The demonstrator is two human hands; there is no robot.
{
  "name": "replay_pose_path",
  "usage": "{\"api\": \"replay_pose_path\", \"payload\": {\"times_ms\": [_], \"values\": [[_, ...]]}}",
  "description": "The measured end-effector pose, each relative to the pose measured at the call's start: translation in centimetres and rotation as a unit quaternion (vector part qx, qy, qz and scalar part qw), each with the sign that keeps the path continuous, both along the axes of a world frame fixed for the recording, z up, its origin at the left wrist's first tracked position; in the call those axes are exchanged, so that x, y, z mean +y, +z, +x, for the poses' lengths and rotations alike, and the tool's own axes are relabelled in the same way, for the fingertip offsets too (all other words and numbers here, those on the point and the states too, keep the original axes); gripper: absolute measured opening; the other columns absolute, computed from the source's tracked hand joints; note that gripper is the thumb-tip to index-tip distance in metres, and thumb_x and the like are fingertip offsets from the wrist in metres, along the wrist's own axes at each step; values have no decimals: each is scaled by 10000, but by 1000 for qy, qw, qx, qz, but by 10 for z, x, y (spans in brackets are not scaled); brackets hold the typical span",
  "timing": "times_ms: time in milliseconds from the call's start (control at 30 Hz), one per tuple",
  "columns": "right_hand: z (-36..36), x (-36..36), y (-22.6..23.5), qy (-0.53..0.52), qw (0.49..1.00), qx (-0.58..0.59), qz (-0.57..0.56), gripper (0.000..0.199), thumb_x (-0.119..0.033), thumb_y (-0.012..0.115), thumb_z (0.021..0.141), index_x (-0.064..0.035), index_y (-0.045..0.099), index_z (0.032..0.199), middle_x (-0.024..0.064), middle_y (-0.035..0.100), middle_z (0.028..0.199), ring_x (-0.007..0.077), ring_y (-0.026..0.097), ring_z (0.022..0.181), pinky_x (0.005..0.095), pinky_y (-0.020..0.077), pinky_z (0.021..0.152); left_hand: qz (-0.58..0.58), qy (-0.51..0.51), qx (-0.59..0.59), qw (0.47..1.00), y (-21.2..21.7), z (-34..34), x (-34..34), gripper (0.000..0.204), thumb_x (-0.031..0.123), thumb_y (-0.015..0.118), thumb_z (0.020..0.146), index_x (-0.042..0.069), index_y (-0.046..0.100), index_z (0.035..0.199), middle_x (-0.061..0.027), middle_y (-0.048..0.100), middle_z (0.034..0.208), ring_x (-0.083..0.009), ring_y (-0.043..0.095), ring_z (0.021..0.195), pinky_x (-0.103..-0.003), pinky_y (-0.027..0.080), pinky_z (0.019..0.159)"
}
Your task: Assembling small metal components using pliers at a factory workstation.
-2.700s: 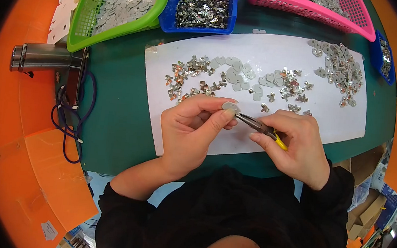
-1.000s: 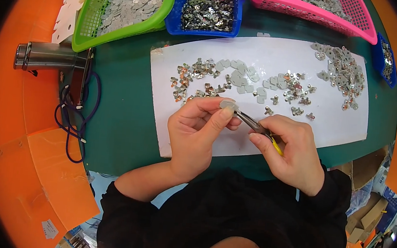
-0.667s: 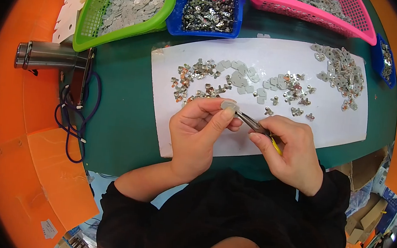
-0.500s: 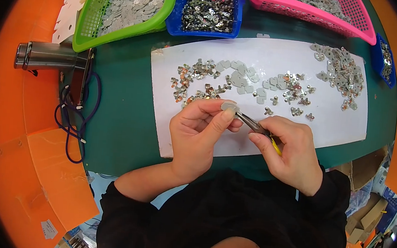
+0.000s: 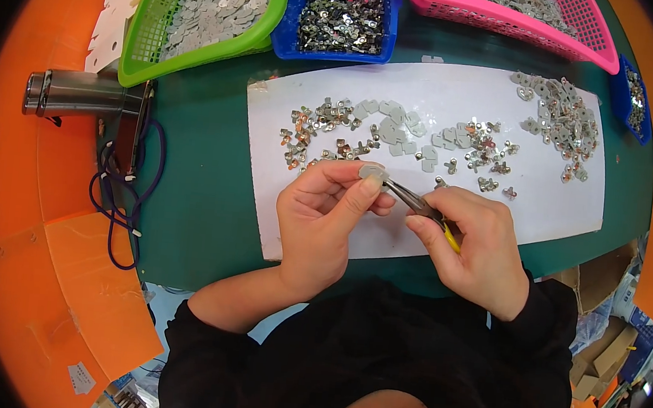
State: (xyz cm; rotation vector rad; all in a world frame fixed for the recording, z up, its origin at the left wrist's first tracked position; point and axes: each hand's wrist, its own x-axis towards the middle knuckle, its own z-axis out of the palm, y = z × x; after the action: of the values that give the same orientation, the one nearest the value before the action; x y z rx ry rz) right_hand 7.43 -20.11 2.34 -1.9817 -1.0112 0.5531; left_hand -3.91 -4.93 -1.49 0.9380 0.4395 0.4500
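My left hand point(image 5: 323, 223) pinches a small grey plate point(image 5: 373, 172) between thumb and forefinger, above the white board point(image 5: 293, 232). In my right hand point(image 5: 481, 252) is a pair of pliers point(image 5: 414, 199) with a yellow grip, its jaws pointing left. The tips meet the edge of the plate; whether they clamp something there is too small to tell. Beyond my hands lie loose grey plates point(image 5: 397, 126), with small shiny metal clips point(image 5: 302, 130) to their left and more clips point(image 5: 485, 144) to their right. A heap of joined metal pieces point(image 5: 567, 120) covers the board's far right.
Along the back stand a green basket point(image 5: 199, 59) of grey plates, a blue bin point(image 5: 335, 56) of metal clips and a pink basket point(image 5: 512, 35). A small blue tray point(image 5: 632, 106) sits far right. At the left are a metal cylinder point(image 5: 80, 95) and a dark cord point(image 5: 162, 151).
Both hands have shifted very slightly left, together with the plate and the pliers. The loose pieces lie as before.
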Motion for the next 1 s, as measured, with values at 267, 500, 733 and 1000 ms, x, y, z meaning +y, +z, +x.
{"api": "replay_pose_path", "payload": {"times_ms": [267,500,733,1000], "values": [[0,-3,3,-3,1000,19,12,138,-113,704,871,6,633,861,115,576,700,263,539,580,328,402,537,33,-6,-7,999,1,0,-1,153,21,655,946,-46,630,1081,-126,700,986,-172,699,835,-300,580,769],[2,-4,2,4,1000,-2,9,134,-114,706,867,4,642,874,112,587,711,257,550,589,327,410,540,49,-16,0,999,1,0,0,158,35,658,945,-40,635,1082,-127,696,965,-185,692,808,-318,571,746],[3,-4,3,6,1000,12,10,131,-114,706,868,2,648,881,106,579,695,244,544,569,324,406,529,42,-11,12,999,3,1,-2,160,59,665,946,-23,632,1079,-120,691,946,-194,684,788,-338,566,719],[3,-4,1,12,1000,-12,1,124,-102,706,864,4,644,872,112,574,685,274,546,561,336,407,520,26,-22,-16,999,-1,-1,-2,147,14,643,952,-54,633,1082,-127,696,987,-171,694,841,-296,574,773]]}}
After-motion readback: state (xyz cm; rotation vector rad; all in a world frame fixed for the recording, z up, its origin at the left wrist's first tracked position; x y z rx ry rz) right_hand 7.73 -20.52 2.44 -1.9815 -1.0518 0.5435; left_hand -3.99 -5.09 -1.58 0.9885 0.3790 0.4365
